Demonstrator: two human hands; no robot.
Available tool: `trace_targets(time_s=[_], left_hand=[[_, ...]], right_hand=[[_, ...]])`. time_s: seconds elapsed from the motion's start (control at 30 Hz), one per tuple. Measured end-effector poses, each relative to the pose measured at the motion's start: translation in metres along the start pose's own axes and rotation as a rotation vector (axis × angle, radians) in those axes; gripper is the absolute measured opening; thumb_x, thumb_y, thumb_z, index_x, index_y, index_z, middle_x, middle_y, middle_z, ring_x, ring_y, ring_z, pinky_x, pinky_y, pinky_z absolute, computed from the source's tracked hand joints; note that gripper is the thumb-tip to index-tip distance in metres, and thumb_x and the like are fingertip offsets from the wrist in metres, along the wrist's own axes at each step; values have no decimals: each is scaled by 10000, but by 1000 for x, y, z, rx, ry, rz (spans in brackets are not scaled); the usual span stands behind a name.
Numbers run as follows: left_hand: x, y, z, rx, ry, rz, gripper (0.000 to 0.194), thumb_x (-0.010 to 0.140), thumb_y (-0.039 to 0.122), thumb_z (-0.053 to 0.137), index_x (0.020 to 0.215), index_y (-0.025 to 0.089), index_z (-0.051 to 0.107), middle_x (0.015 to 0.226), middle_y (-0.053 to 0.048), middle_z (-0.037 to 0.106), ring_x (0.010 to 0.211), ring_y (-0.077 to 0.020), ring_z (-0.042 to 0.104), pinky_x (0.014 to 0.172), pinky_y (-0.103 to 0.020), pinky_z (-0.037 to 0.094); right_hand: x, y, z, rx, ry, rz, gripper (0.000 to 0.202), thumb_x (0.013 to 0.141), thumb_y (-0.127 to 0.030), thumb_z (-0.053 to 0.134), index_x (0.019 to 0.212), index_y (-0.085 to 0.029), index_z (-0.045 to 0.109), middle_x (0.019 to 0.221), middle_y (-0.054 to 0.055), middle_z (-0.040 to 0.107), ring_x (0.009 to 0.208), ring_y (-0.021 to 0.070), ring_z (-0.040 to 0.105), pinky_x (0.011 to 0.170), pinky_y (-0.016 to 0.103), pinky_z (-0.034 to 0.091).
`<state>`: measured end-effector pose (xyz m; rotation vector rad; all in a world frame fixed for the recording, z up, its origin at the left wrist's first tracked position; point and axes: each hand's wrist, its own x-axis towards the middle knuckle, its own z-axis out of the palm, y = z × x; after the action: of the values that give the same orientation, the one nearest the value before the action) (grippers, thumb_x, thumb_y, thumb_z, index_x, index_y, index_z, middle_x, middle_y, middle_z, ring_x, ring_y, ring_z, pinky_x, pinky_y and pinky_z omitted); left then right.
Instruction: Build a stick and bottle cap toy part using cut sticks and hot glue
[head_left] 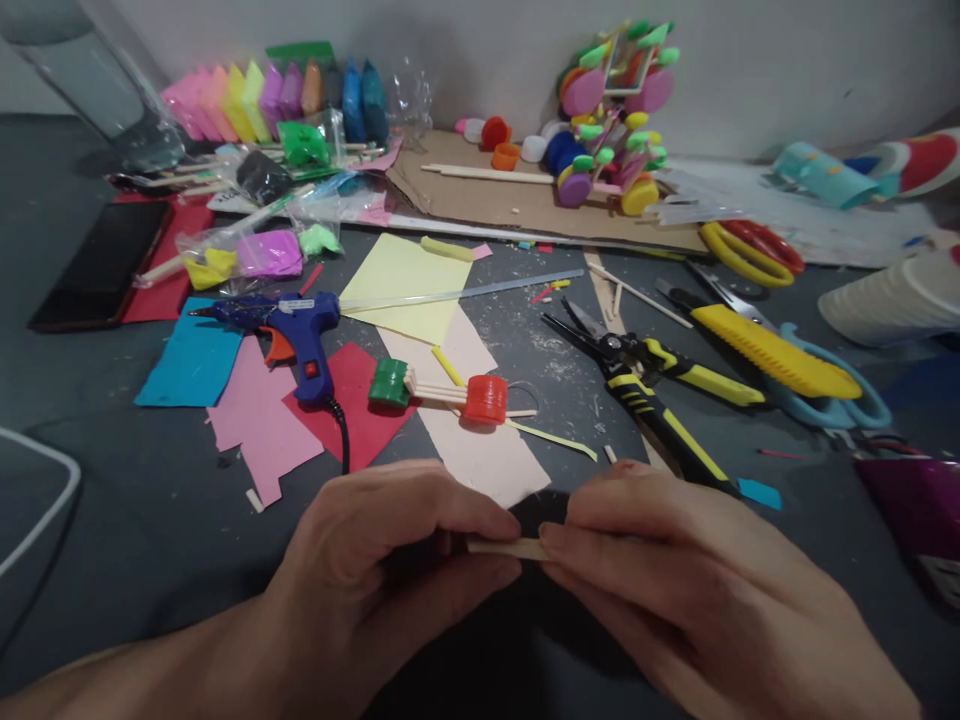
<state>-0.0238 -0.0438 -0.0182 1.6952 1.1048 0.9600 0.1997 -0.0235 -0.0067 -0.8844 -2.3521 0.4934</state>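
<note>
Low in the head view, my left hand (pixel 405 560) and my right hand (pixel 675 570) meet around a thin pale wooden stick (pixel 517 548). Left thumb and forefinger pinch one end of it, while the right fingertips close on the other; most of the stick is hidden by the hands. Just beyond them lies a small wooden-stick piece (pixel 442 391) with a green bottle cap (pixel 389 383) at one end and a red bottle cap (pixel 486 399) at the other. It rests partly on pale pink paper (pixel 495 470).
A blue hot glue gun (pixel 300 325) with a long glue stick lies left. Pliers (pixel 637 370), a yellow utility knife (pixel 776 350) and scissors (pixel 750 255) are at right. A decorated stick model (pixel 611 120) stands behind on cardboard (pixel 450 200). A phone (pixel 105 262) is far left.
</note>
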Motion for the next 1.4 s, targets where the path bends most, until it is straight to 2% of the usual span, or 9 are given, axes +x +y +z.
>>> trace_targets(time_s=[0.17,0.4,0.5,0.67,0.83,0.93,1.07,1.17,1.4], left_hand=[[0,2,-1,8,6,5,34,877,192,710,901,217,713,709,17,723,575,-94,618,531,-184,477],[-2,1,1,-300,-136,-336,108,896,300,698,891,220,771,718,6,738,653,-121,656,576,-177,503],[1,2,-1,-306,-162,-345,148,925,308,652,919,228,776,752,5,745,691,-124,658,615,-179,511],[5,3,-2,-304,-225,-438,233,964,307,579,837,209,748,716,18,719,653,-94,604,609,-160,470],[4,1,1,-524,-341,-573,184,941,298,616,832,194,721,763,26,687,694,-76,573,645,-147,454],[3,-1,2,-548,-327,-591,138,945,257,616,842,181,669,763,35,649,686,-65,542,631,-141,430],[4,-4,1,-563,-293,-587,139,969,200,560,832,185,577,759,20,658,658,-74,543,587,-157,420],[6,-5,1,-577,-304,-600,143,978,200,537,835,189,545,776,10,667,685,-83,565,610,-163,444],[7,0,0,-548,-304,-618,306,985,358,531,780,158,637,797,-13,642,674,-90,554,560,-161,459]], right_hand=[[7,1,1,127,32,57,53,979,-251,633,1012,-209,629,827,-6,695,749,103,689,672,175,571],[4,-1,5,183,2,58,168,944,-125,635,1068,-240,633,907,4,709,761,125,695,650,231,562],[7,1,8,331,1,116,180,921,-68,627,1011,-222,651,851,-2,700,740,120,678,643,226,546],[8,3,13,423,30,254,84,930,-163,671,988,-223,681,841,-11,709,709,104,671,617,191,515],[10,0,14,517,-40,220,84,942,-139,656,975,-215,669,823,-29,709,719,87,670,659,177,517],[11,5,13,378,-48,212,69,954,-152,633,959,-208,675,795,-31,692,688,84,654,633,181,492],[8,24,15,-65,45,232,93,972,-178,599,931,-168,682,770,9,630,676,124,615,615,236,454],[7,38,20,-307,-16,247,133,984,-209,575,990,-144,690,847,46,628,727,168,622,633,276,445],[14,47,32,-466,-24,171,239,1009,-214,505,885,-156,700,801,48,584,711,189,552,613,296,386]])
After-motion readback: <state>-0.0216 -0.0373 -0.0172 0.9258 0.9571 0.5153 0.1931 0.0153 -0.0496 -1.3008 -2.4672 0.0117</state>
